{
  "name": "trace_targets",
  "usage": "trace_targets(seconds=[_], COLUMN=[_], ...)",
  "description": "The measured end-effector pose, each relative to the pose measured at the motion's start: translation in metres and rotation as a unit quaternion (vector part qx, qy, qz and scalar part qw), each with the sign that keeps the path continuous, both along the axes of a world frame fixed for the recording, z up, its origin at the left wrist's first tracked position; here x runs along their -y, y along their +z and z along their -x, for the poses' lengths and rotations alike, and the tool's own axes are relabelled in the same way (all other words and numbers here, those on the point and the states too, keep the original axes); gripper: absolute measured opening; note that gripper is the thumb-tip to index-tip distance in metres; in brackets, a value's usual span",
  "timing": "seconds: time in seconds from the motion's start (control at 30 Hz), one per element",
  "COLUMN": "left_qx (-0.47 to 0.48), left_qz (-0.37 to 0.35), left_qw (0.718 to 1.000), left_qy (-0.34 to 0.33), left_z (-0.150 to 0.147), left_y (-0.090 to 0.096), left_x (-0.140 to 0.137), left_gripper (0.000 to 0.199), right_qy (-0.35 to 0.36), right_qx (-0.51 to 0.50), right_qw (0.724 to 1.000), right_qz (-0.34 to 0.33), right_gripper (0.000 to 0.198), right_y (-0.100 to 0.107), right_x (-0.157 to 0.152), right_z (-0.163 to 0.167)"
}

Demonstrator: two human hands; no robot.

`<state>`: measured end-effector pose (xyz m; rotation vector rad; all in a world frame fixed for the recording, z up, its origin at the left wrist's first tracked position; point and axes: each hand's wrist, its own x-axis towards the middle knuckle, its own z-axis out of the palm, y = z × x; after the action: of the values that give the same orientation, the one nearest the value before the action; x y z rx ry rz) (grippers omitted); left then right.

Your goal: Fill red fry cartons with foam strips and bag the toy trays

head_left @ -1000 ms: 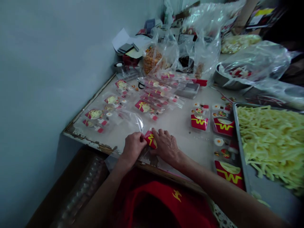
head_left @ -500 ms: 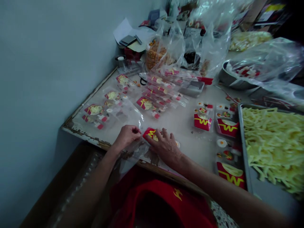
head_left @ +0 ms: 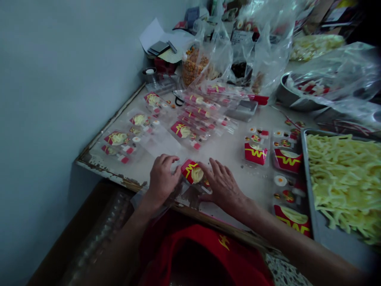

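A small packet with a red carton-shaped piece, a yellow zigzag and pale fries-like pieces (head_left: 192, 171) lies on the table between my hands. My left hand (head_left: 163, 178) is just left of it, thumb and forefinger apart and curved, with nothing visible between them. Clear plastic film (head_left: 142, 196) shows beneath my left wrist. Over the packet's right end is my right hand (head_left: 223, 182), fingers spread, the forefinger by the pale pieces; that hand partly hides the packet.
Several similar packets (head_left: 117, 138) lie at the left, and a pile of them (head_left: 202, 113) further back. More packets (head_left: 255, 153) stand beside a metal tray (head_left: 306, 174) of pale yellow strips (head_left: 342, 178). Clear bags (head_left: 195, 67) and a metal bowl (head_left: 290, 95) occupy the back.
My left thumb and forefinger have parted, and the raised clear film beside them has dropped. My right hand has shifted right, uncovering more of the packet.
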<state>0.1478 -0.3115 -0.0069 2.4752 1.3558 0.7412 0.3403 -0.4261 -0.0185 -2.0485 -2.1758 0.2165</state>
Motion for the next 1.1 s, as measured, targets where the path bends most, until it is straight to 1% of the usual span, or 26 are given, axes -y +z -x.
trace_targets(seconds=[0.03, 0.1, 0.17, 0.23, 0.33, 0.47, 0.57, 0.63, 0.73, 0.83, 0.9, 0.97, 1.03, 1.1], left_qx=[-0.025, -0.083, -0.131, -0.158, -0.191, -0.261, -0.300, -0.307, -0.303, -0.285, -0.245, -0.173, -0.096, -0.058], left_qz=[-0.005, 0.011, 0.041, 0.058, 0.050, 0.013, -0.011, -0.009, 0.005, 0.006, -0.002, 0.001, 0.025, 0.045], left_qw=[1.000, 0.996, 0.990, 0.985, 0.980, 0.965, 0.954, 0.951, 0.951, 0.957, 0.966, 0.981, 0.994, 0.997], left_qy=[-0.012, -0.028, -0.036, -0.039, -0.019, 0.002, -0.020, -0.043, -0.055, -0.058, -0.078, -0.084, -0.039, 0.010], left_z=[-0.004, -0.010, -0.014, -0.016, -0.021, -0.031, -0.032, -0.030, -0.031, -0.041, -0.047, -0.047, -0.043, -0.039], left_y=[-0.002, -0.007, -0.012, -0.015, -0.014, -0.006, 0.003, 0.008, 0.012, 0.014, 0.013, 0.010, 0.006, 0.003], left_x=[0.003, 0.007, 0.008, 0.007, 0.008, 0.016, 0.019, 0.018, 0.013, 0.015, 0.019, 0.022, 0.021, 0.020], left_gripper=[0.029, 0.043, 0.047, 0.048, 0.042, 0.025, 0.023, 0.019, 0.014, 0.014, 0.015, 0.015, 0.011, 0.009], right_qy=[-0.019, -0.049, -0.070, -0.083, -0.096, -0.120, -0.130, -0.133, -0.145, -0.156, -0.153, -0.138, -0.119, -0.109], right_qx=[-0.002, -0.008, -0.007, 0.002, 0.019, 0.028, 0.025, 0.020, 0.007, 0.005, 0.011, 0.014, 0.010, 0.004], right_qw=[1.000, 0.999, 0.997, 0.995, 0.992, 0.989, 0.988, 0.989, 0.988, 0.987, 0.988, 0.990, 0.992, 0.993], right_qz=[0.004, 0.016, 0.030, 0.051, 0.079, 0.084, 0.074, 0.066, 0.059, 0.036, 0.008, -0.017, -0.033, -0.038], right_gripper=[0.111, 0.110, 0.104, 0.096, 0.087, 0.086, 0.089, 0.092, 0.094, 0.088, 0.081, 0.079, 0.081, 0.085], right_y=[0.001, 0.003, 0.006, 0.010, 0.015, 0.017, 0.012, 0.009, 0.006, 0.009, 0.014, 0.019, 0.022, 0.025], right_x=[0.006, 0.016, 0.020, 0.021, 0.018, 0.017, 0.018, 0.019, 0.019, 0.021, 0.023, 0.027, 0.030, 0.029], right_z=[-0.002, -0.002, 0.000, 0.005, 0.011, 0.015, 0.016, 0.016, 0.017, 0.019, 0.020, 0.019, 0.018, 0.018])
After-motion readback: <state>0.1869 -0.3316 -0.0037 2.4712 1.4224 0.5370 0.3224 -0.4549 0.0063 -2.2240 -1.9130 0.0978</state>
